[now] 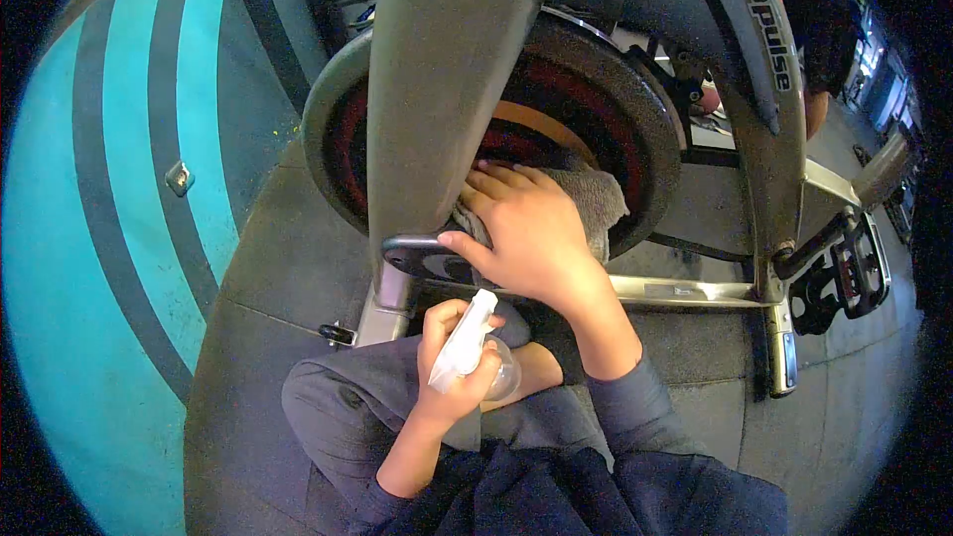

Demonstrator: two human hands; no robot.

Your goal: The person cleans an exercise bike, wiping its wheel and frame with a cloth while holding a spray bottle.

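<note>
My left hand (457,362) is wrapped round a clear spray bottle (504,375) with a white trigger head, held upright above my lap. Beyond it, my right hand (536,233) presses a grey towel (591,201) against the flywheel (645,129) of an exercise bike. Its fingers lie over the towel, and the thumb points left beside a black, light-edged part (422,256) low on the bike. The wheel is dark with red and orange markings. A thick grey frame post (437,69) covers part of the wheel's left side.
The bike's lower frame bar (685,291) runs to the right. A pedal (849,273) is at the far right. Turquoise and dark striped flooring (124,159) lies at left, with a small square plate (180,179). Part of another person (824,40) shows at upper right.
</note>
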